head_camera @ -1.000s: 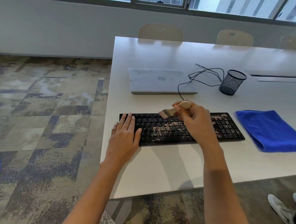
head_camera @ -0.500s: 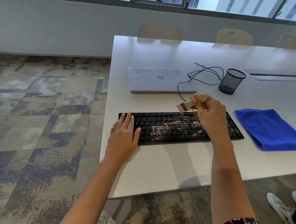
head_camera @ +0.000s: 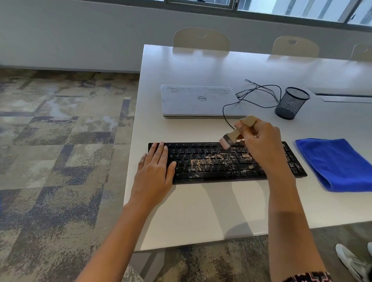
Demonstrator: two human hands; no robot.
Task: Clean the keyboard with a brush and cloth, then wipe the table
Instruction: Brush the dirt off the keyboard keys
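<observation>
**Keyboard under brush, cloth set aside**

Right hand (head_camera: 261,144): closed around the wooden handle of a small brush (head_camera: 236,134); bristle end tilted down and left, at the far edge of the keyboard near its middle. Whether the bristles touch the keys cannot be told.

Left hand (head_camera: 155,170): open, flat, fingers together, palm down on the left end of the keyboard.

Keyboard (head_camera: 216,165): black, lying near the table's near-left corner; pale crumbs spread over its middle and right keys.

Cloth (head_camera: 341,165): blue, folded, on the table just right of the keyboard, apart from it.

Table (head_camera: 206,215): white.

Laptop (head_camera: 200,100): silver, lid closed, beyond the keyboard.

Cable (head_camera: 258,94): black, loose, right of the laptop.

Mesh cup (head_camera: 291,106): dark, upright, far right of the laptop.
</observation>
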